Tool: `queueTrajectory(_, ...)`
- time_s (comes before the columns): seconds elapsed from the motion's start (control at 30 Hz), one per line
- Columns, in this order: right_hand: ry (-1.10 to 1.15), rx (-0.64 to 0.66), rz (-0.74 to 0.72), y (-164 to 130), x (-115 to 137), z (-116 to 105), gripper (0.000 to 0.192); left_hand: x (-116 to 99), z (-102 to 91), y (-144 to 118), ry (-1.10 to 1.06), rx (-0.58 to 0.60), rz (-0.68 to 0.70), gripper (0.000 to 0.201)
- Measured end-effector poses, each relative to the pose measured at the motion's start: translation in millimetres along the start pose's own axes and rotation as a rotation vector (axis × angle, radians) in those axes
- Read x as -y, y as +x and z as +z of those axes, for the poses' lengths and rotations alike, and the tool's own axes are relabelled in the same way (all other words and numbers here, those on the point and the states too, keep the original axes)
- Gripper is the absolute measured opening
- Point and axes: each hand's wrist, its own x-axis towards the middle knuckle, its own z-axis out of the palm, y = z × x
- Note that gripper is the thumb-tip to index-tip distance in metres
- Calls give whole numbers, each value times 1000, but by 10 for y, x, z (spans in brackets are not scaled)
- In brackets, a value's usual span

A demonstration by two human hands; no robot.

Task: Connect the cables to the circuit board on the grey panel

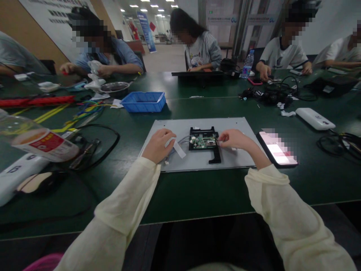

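Note:
A green circuit board (203, 141) sits in a black plastic bracket (215, 155) on a flat grey panel (191, 165). My left hand (160, 145) rests on the panel's left side, fingers loosely bent and the thumb apart from them. Beside it, a grey cable (184, 139) with a white paper label (179, 149) runs toward the board. At the bracket's right edge is my right hand (235, 138), its thumb and fingertips pinched together. Whatever lies between those fingertips is too small to make out.
A phone (278, 148) with a lit screen lies right of the panel. Behind stands a blue bin (144, 102). To the left are a drink bottle (42, 141) and coloured cables (87, 109). A white power bank (315, 119) lies right. Several people sit across the table.

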Motion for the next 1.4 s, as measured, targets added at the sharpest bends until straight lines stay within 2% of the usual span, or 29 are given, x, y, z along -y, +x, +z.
queueTrajectory(0.13, 41, -25, 21, 9, -28, -13, 9, 11, 12, 1, 12, -11, 2, 24)
queueTrajectory(0.3, 3, -198, 129, 36, -282, -94, 10, 35, 10, 0, 23, -52, -79, 25)
queueTrajectory(0.47, -86, -356, 212, 79, -583, -87, 16, 66, 36, -7, 2, -27, -154, 29)
queueTrajectory(0.6, -123, -446, 236, 111, -627, -31, 21, 77, 75, -15, -98, 47, -226, 34)
queueTrajectory(0.7, -139, -494, 165, 136, -585, 7, 22, 58, 102, -23, -169, 79, -258, 34)
queueTrajectory(0.83, -158, -508, 95, 157, -568, 57, 23, 36, 126, -19, -259, 62, -300, 26)
queueTrajectory(0.93, -154, -514, 83, 167, -596, 92, 23, 80, 131, -7, -270, -27, -364, 23)
queueTrajectory(1.1, -110, -569, 5, 188, -595, 138, 22, 260, 122, -14, -172, -204, -496, 21)
queueTrajectory(1.23, -76, -608, -105, 196, -457, 189, 23, 308, 136, -36, -73, -237, -495, 29)
queueTrajectory(1.4, 0, -508, -315, 168, -141, 294, 27, 182, 128, -25, 3, -246, -422, 34)
